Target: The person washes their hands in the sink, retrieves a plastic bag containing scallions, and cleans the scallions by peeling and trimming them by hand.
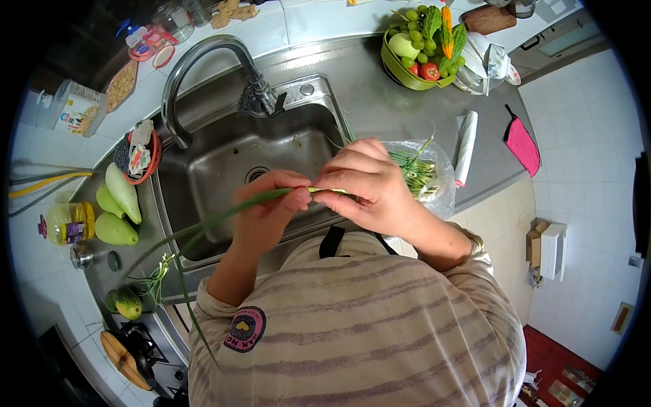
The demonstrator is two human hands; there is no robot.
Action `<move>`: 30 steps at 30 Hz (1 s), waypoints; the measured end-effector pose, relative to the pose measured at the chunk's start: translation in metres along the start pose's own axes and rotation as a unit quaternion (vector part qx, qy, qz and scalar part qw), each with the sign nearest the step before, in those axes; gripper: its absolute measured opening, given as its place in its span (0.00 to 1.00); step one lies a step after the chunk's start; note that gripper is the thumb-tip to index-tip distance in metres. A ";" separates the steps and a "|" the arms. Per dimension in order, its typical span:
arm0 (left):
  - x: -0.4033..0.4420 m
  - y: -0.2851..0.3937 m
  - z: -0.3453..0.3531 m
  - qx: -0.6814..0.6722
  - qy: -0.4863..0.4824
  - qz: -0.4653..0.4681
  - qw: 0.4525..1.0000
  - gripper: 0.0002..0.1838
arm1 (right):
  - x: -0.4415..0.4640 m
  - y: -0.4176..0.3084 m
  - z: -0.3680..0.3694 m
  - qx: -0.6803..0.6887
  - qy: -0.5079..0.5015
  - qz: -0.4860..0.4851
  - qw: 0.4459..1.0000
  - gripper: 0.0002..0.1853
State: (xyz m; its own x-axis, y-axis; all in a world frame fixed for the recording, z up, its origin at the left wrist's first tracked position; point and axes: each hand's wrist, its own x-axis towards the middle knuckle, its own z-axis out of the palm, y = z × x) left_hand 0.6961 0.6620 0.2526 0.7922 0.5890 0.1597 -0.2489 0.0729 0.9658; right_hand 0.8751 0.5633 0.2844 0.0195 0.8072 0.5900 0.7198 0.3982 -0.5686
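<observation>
Both hands meet over the near edge of the steel sink point(203, 163). My left hand point(274, 200) pinches a long green onion point(224, 216), whose leaves hang down to the left past my forearm. With thumb and fingers closed, my right hand point(363, 180) grips the same stalk at its pale end, close beside my left fingertips. Just right of my right hand lies a clear plastic bag point(441, 183) with a bunch of green onions point(419, 173), partly hidden by that hand. A small pile of green onions point(157, 278) rests on the counter left of the sink.
A faucet point(213, 42) arches over the sink. Left are a red basket point(154, 159), pale gourds point(116, 229) and an oil bottle point(68, 224). Back right holds a green basket point(410, 80) of produce, a plastic roll point(466, 148) and a pink cloth point(522, 144). A stove point(159, 349) stands lower left.
</observation>
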 end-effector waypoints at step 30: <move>0.001 0.007 0.006 0.114 0.018 0.007 0.993 0.04 | -0.005 0.004 0.006 -0.021 0.003 -0.021 1.000 0.12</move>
State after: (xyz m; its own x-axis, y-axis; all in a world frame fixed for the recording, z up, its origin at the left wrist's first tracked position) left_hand 0.6987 0.6582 0.2611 0.7680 0.6174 0.1701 -0.1242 -0.1169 0.9853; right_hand 0.8739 0.5635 0.2751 -0.0078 0.7873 0.6165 0.7484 0.4135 -0.5186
